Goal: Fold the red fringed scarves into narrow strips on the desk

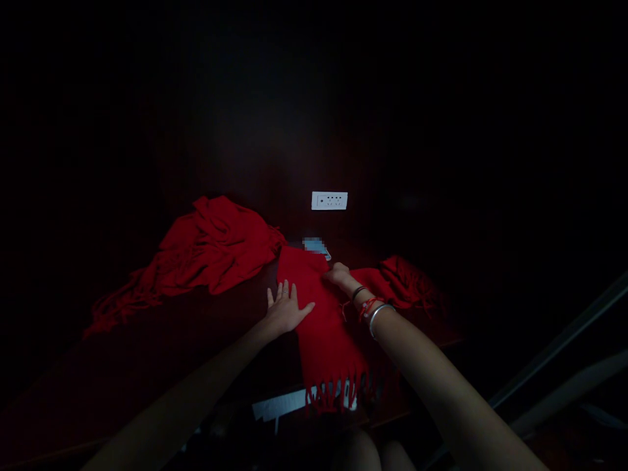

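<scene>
A red fringed scarf [321,327] lies lengthwise on a dark table [122,366], its fringe hanging over the near edge. My left hand [284,309] rests flat on the scarf's left edge, fingers spread. My right hand [337,273] is curled on the scarf's far right part and seems to pinch the cloth. Bracelets circle my right wrist.
A crumpled red scarf [210,252] is heaped at the back left and another red bundle [407,281] lies at the right. A white wall socket [329,200] is on the dark wall behind. A small blue object [314,245] sits beyond the scarf. White paper [282,404] shows below the table edge.
</scene>
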`<state>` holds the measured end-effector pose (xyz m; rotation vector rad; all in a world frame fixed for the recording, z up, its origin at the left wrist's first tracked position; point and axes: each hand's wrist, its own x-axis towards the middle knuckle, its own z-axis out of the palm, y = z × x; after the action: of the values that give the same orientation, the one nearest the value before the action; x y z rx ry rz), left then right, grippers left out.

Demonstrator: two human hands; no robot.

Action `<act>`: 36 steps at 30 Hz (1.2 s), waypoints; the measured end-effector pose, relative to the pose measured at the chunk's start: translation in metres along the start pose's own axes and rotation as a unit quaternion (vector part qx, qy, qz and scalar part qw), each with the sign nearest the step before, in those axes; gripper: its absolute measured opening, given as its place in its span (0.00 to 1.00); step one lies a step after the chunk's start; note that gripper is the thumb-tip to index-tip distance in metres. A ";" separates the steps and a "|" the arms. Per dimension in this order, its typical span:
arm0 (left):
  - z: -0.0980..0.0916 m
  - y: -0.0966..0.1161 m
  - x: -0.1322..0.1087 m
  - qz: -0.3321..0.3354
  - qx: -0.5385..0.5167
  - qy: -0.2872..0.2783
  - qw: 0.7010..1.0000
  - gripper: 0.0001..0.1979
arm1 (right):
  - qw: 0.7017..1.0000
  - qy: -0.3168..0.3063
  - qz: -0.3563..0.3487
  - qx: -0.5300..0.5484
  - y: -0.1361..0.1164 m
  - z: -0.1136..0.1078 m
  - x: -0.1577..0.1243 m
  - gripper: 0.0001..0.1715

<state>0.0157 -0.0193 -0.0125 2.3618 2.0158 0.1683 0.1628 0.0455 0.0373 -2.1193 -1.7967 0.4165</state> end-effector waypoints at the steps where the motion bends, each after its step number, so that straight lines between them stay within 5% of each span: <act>1: 0.001 0.002 0.001 0.000 0.001 0.006 1.000 0.42 | 1.000 -0.008 -0.003 0.011 0.000 -0.002 -0.001 0.18; 13: 0.003 0.049 0.014 0.005 -0.004 0.016 1.000 0.43 | 0.997 -0.034 0.042 0.049 0.031 -0.037 -0.003 0.18; 18: -0.004 0.035 0.003 0.032 0.023 -0.015 0.999 0.43 | 0.996 -0.050 0.024 0.075 0.043 -0.034 -0.010 0.23; 22: -0.015 0.007 -0.012 0.032 0.059 -0.046 0.997 0.42 | 0.994 -0.049 -0.068 0.074 0.045 -0.019 -0.029 0.28; 25: -0.027 -0.020 -0.024 0.024 0.083 -0.091 0.992 0.38 | 0.982 -0.038 -0.186 -0.009 0.058 -0.010 -0.044 0.31; 28: -0.040 -0.037 -0.032 0.000 0.100 -0.139 0.985 0.36 | 0.969 -0.064 -0.208 -0.114 0.079 -0.002 -0.054 0.34; 31: -0.049 -0.034 -0.028 -0.020 0.106 -0.159 0.981 0.39 | 0.969 -0.062 -0.171 -0.169 0.088 -0.001 -0.059 0.34; 36: -0.038 -0.005 -0.003 0.051 0.060 -0.043 0.996 0.33 | 0.953 -0.019 -0.254 -0.165 0.054 -0.007 -0.047 0.23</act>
<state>0.0065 -0.0230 0.0244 2.4976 1.9193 -0.0529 0.2066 -0.0098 0.0210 -1.7346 -2.4742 0.0215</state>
